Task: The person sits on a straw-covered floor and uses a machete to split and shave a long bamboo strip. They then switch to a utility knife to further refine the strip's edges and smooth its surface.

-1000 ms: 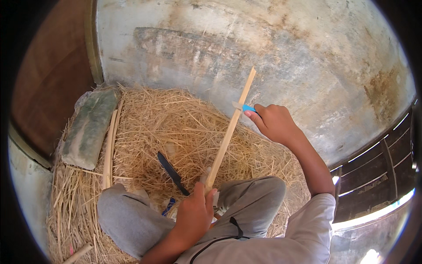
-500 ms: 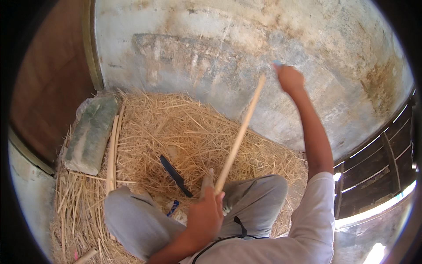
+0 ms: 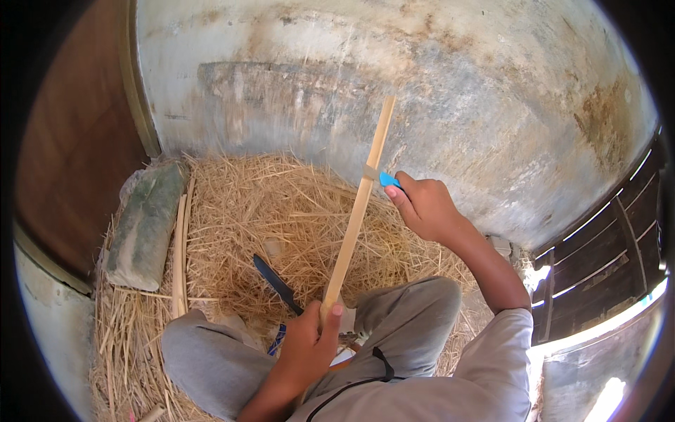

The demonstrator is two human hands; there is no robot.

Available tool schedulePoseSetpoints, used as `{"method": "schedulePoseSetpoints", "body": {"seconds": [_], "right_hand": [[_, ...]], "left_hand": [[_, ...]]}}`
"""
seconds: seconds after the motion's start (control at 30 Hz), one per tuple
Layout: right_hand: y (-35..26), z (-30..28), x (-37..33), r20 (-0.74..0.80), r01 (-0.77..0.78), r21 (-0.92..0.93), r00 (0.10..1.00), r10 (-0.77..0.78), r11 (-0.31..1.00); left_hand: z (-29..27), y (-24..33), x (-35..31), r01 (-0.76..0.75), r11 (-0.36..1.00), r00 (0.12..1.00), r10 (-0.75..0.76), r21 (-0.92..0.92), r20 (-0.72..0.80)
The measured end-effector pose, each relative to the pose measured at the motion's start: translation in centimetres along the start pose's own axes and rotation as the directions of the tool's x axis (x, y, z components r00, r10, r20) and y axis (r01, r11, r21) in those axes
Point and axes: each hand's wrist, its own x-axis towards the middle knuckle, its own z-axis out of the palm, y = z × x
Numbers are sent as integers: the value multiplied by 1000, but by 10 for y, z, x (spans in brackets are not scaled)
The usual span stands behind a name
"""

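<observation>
My left hand (image 3: pixel 304 353) is closed round the lower end of a long pale wooden stick (image 3: pixel 354 221), which slants up and away from my lap. In my right hand (image 3: pixel 429 206) is a knife with a bright blue handle (image 3: pixel 388 180). Its short flat blade lies across the stick, in the upper half of its length. Fingers and thumb wrap that handle, so only part of it shows. A black knife-like tool (image 3: pixel 273 278) rests on the straw near my crossed legs.
Straw and shavings (image 3: pixel 260 204) cover the floor. A greenish stone block (image 3: pixel 144 228) lies at the left, with pale sticks (image 3: pixel 180 253) beside it. Ahead rises a stained wall (image 3: pixel 281 105). Dark wooden slats (image 3: pixel 598 260) stand at the right.
My right hand has come down and toward me from near the wall, bringing the blade onto the stick. The stick has turned and its far tip has shifted left and up.
</observation>
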Motion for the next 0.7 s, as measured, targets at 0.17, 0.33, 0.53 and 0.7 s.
{"method": "schedulePoseSetpoints", "body": {"seconds": [0.17,0.33,0.53,0.7], "right_hand": [[-5,2,-2,1,4,-18,1000,-4,1000],[54,-17,20,-115,-167,-130,982,152,977],[19,-12,11,-36,-48,-37,998,47,998],[49,-20,29,-15,-274,11,962,274,962]], "left_hand": [[5,-3,-2,-77,986,994,88,148,-69],[12,-8,-9,-103,973,993,113,209,-38],[5,2,-9,-24,992,1000,25,123,-10],[10,-4,-11,-82,990,996,84,114,-18]]}}
